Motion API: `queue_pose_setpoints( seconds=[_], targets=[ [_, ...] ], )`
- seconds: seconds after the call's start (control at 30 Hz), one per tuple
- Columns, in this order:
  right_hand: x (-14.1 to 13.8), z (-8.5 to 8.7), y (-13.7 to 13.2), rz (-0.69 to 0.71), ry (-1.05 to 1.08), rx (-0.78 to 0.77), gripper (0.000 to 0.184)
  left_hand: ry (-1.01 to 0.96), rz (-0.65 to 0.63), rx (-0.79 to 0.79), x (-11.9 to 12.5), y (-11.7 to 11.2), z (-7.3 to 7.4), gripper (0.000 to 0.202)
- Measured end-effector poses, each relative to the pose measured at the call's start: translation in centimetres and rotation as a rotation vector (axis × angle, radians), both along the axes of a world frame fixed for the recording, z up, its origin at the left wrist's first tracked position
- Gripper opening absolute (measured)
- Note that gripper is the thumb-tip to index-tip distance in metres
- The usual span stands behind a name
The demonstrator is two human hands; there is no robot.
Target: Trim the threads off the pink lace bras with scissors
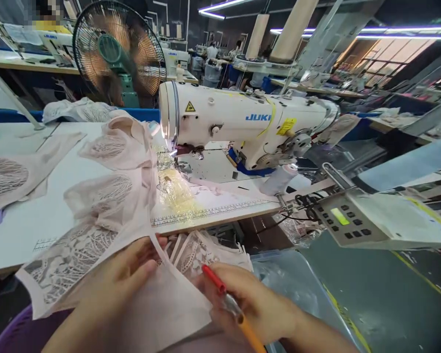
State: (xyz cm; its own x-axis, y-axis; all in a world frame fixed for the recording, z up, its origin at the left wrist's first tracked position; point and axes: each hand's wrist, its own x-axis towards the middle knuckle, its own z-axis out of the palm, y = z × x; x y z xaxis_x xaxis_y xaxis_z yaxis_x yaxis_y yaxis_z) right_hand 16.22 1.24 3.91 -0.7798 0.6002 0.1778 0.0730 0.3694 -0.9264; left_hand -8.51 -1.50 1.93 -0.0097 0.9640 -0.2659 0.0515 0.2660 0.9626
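Note:
A pale pink lace bra (132,206) is draped from the sewing machine's table down over its front edge. My left hand (139,260) is closed on the bra's fabric just below that edge, near a thin strap. Lower right, my right hand (257,299) is closed around a red and orange pen-like tool (213,278), whose exact kind I cannot make out. Its fingertips are also at the bra's hanging edge, partly hidden by the tool. Behind both hands hangs more lace fabric (202,252), under the table edge.
A white JUKI sewing machine (220,115) stands beyond the hands, its lamp lit at the needle. A ruler strip (209,212) runs along the table edge. Another bra (7,181) lies left. A control panel (343,218) juts in at right, above a clear plastic bin (301,267). A fan (113,49) stands behind.

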Motion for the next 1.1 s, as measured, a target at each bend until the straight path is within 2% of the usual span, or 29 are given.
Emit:
queue_pose_setpoints(
  seconds=[0.07, 0.1, 0.23, 0.37, 0.4, 0.47, 0.53, 0.6, 0.67, 0.77, 0.9, 1.07, 1.1],
  targets=[
    [0.2, 0.1, -0.1, 0.018, 0.021, -0.014, 0.014, -0.026, -0.140, -0.080, 0.7, -0.7, 0.5, 0.040],
    [0.2, 0.2, -0.1, 0.022, 0.017, -0.018, 0.014, -0.035, -0.167, -0.113, 0.9, -1.0, 0.6, 0.035],
    [0.4, 0.0, -0.1, 0.017, -0.115, 0.008, 0.018, -0.041, -0.081, -0.094, 1.2, -1.6, 0.3, 0.027],
    [0.3, -0.2, 0.1, -0.028, -0.246, 0.021, 0.026, 0.240, -0.014, 0.098, 1.0, -2.1, 0.5, 0.022],
    [0.3, -0.2, 0.1, -0.030, -0.244, 0.013, 0.026, 0.304, 0.005, 0.096, 0.9, -2.3, 0.6, 0.021],
    [0.1, 0.0, 0.1, -0.038, -0.227, -0.010, 0.026, 0.326, 0.007, -0.016, 0.5, -2.7, 0.6, 0.024],
    [0.0, 0.3, 0.0, -0.054, -0.211, -0.026, 0.025, 0.260, -0.010, -0.152, 0.0, -3.0, 0.4, 0.033],
    [-0.2, 0.5, 0.0, -0.078, -0.196, -0.031, 0.023, 0.212, -0.025, -0.211, -0.4, -3.3, 0.3, 0.039],
    [-0.4, 0.5, 0.0, -0.089, -0.165, -0.023, 0.023, 0.165, -0.042, -0.195, -0.6, -3.3, 0.1, 0.041],
    [-1.0, 0.5, 0.0, -0.050, -0.072, 0.011, 0.018, -0.004, -0.102, -0.136, -0.4, -3.0, -0.2, 0.036],
    [-1.8, 0.6, 0.0, 0.045, 0.055, 0.048, 0.015, -0.181, -0.246, -0.200, 0.1, -1.9, -0.7, 0.040],
    [-1.2, 0.6, 2.1, 0.158, -0.092, -0.093, 0.012, -0.276, -0.287, -0.240, 0.1, -1.5, -0.8, 0.042],
    [-1.0, 0.7, 3.0, 0.203, -0.146, -0.107, 0.018, -0.272, -0.271, -0.239, 0.1, -1.5, -0.7, 0.044]
  ],
)
